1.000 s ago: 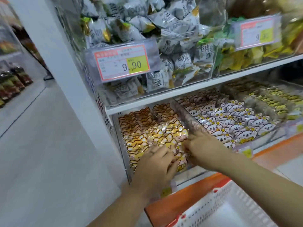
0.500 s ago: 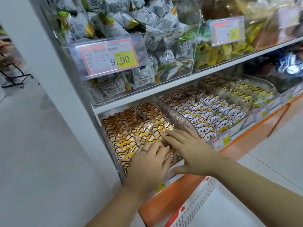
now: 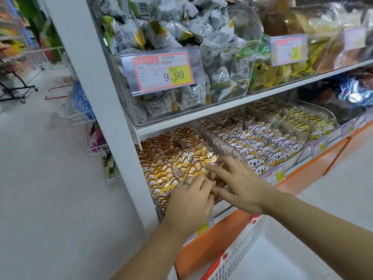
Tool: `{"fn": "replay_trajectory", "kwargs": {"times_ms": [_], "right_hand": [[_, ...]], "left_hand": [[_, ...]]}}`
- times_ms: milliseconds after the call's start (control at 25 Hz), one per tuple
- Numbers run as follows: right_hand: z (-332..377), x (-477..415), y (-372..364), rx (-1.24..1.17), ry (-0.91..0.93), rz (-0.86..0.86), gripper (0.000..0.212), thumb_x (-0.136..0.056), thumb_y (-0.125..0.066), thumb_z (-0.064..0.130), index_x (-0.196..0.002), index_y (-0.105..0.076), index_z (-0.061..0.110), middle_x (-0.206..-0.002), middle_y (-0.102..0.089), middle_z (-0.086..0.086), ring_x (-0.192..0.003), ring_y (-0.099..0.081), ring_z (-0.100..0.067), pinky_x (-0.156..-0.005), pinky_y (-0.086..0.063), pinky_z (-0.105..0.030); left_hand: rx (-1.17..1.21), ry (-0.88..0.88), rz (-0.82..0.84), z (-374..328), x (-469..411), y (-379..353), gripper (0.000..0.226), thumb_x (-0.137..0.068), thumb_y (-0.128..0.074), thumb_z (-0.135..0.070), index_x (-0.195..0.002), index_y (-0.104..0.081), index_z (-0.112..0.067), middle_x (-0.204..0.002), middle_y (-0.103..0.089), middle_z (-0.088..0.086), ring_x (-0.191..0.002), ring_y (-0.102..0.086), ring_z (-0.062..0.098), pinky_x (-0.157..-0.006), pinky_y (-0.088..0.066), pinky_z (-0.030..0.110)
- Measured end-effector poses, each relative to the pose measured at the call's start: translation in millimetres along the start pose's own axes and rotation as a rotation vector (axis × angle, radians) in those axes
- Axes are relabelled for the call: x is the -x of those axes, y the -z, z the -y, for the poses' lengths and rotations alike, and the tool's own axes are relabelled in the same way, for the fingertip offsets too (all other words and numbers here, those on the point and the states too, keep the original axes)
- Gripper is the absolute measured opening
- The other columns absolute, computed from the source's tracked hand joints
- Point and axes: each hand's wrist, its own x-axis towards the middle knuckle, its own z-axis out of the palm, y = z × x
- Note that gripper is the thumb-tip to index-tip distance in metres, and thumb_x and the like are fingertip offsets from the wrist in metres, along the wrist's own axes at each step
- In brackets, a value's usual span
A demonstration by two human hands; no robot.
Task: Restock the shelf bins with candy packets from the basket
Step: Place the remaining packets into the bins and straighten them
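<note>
White slotted plastic basket w/ red rim below both wrists, cut off by frame edge; contents unseen. Yellow price tag mostly hidden under left hand. Left hand palm-down, fingers together, flat on orange-yellow cat-print candy packets in clear acrylic bin. Right hand just beside, fingers spread straight, touching same packets.

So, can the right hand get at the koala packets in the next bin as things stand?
Probably yes. The right hand is beside the clear divider, and the koala packets lie uncovered just past it; only that low wall is between them.
</note>
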Motion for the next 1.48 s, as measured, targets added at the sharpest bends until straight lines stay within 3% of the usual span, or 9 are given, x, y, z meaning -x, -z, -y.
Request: {"fn": "replay_trajectory", "kwargs": {"times_ms": [160, 360, 560, 680, 760, 880, 1040, 1240, 1480], "right_hand": [[10, -19, 6, -0.067, 0.107, 0.081, 0.034, -0.076, -0.054, 0.033, -0.106, -0.058, 0.019, -0.106, -0.058, 0.0, -0.101, -0.051, -0.021, -0.089, -0.046, -0.04], [9, -18, 7, 0.144, 0.053, 0.244, 0.019, -0.091, -0.059, 0.036, -0.095, -0.065, 0.019, -0.097, -0.066, -0.005, -0.097, -0.057, -0.027, -0.08, -0.046, -0.039], [1, -1, -3, 0.145, 0.054, 0.277, 0.079, -0.077, -0.008, 0.067, -0.127, -0.052, 0.025, -0.122, -0.054, 0.002, -0.112, -0.046, -0.021, -0.093, -0.037, -0.038], [11, -10, 8, -0.048, 0.096, 0.143, 0.077, -0.074, -0.032, 0.071, -0.136, -0.05, 0.028, -0.129, -0.052, 0.006, -0.12, -0.047, -0.018, -0.101, -0.039, -0.04], [22, -21, 7, -0.04, 0.203, 0.081, 0.066, -0.076, -0.045, 0.058, -0.132, -0.054, 0.025, -0.126, -0.056, 0.004, -0.119, -0.049, -0.019, -0.105, -0.038, -0.039], [38, -34, -3, 0.051, 0.242, 0.192, 0.038, -0.085, -0.054, 0.037, -0.118, -0.055, 0.02, -0.114, -0.063, -0.004, -0.107, -0.057, -0.029, -0.094, -0.041, -0.038], [28, -48, 2, 0.087, 0.16, 0.358, 0.035, -0.089, -0.062, 0.027, -0.123, -0.056, 0.019, -0.112, -0.067, -0.011, -0.105, -0.061, -0.033, -0.075, -0.043, -0.034], [28, -59, 3, 0.132, 0.165, 0.454, 0.007, -0.084, -0.064, 0.02, -0.09, -0.061, 0.017, -0.084, -0.056, -0.003, -0.081, -0.051, -0.026, -0.054, -0.032, -0.026], [18, -54, -13, 0.032, 0.166, 0.342, 0.022, -0.082, -0.065, 0.031, -0.101, -0.068, 0.02, -0.092, -0.068, -0.006, -0.087, -0.06, -0.029, -0.062, -0.046, -0.032]], "left_hand": [[0.052, 0.077, -0.043, -4, -3, 4, 0.016, -0.08, -0.051, -0.029, -0.094, -0.053, -0.022, -0.081, -0.06, -0.006, -0.074, -0.059, 0.019, -0.062, -0.049, 0.034], [0.078, 0.071, -0.003, -6, 0, 8, 0.031, -0.077, -0.057, -0.031, -0.107, -0.055, -0.022, -0.094, -0.062, -0.007, -0.079, -0.062, 0.016, -0.067, -0.053, 0.032], [-0.003, 0.154, 0.167, -12, -2, 24, 0.054, -0.083, -0.053, -0.047, -0.13, -0.056, -0.021, -0.123, -0.06, -0.004, -0.105, -0.064, 0.019, -0.083, -0.053, 0.035], [-0.143, 0.415, 0.383, -15, 2, 46, 0.075, -0.091, -0.049, -0.056, -0.154, -0.025, -0.025, -0.149, -0.04, 0.0, -0.134, -0.045, 0.024, -0.107, -0.041, 0.04], [-0.298, 0.463, 0.513, -16, 2, 59, 0.076, -0.096, -0.052, -0.043, -0.157, -0.012, -0.02, -0.148, -0.038, 0.003, -0.135, -0.042, 0.025, -0.111, -0.034, 0.039], [-0.479, 0.401, 0.649, -16, -11, 72, 0.054, -0.096, -0.056, -0.024, -0.145, -0.034, -0.013, -0.136, -0.049, 0.008, -0.123, -0.055, 0.028, -0.104, -0.04, 0.041], [-0.384, 0.461, 0.968, -5, -37, 73, 0.03, -0.091, -0.067, -0.025, -0.117, -0.064, -0.01, -0.114, -0.067, 0.008, -0.104, -0.066, 0.028, -0.072, -0.045, 0.033], [-0.312, 0.457, 1.228, -4, -53, 67, 0.031, -0.091, -0.069, -0.02, -0.116, -0.066, -0.003, -0.082, -0.057, 0.009, -0.083, -0.056, 0.027, -0.071, -0.047, 0.032], [-0.356, 0.525, 1.215, -10, -62, 58, 0.03, -0.095, -0.061, -0.009, -0.124, -0.063, -0.001, -0.127, -0.061, 0.015, -0.119, -0.059, 0.033, -0.095, -0.049, 0.039]]}}
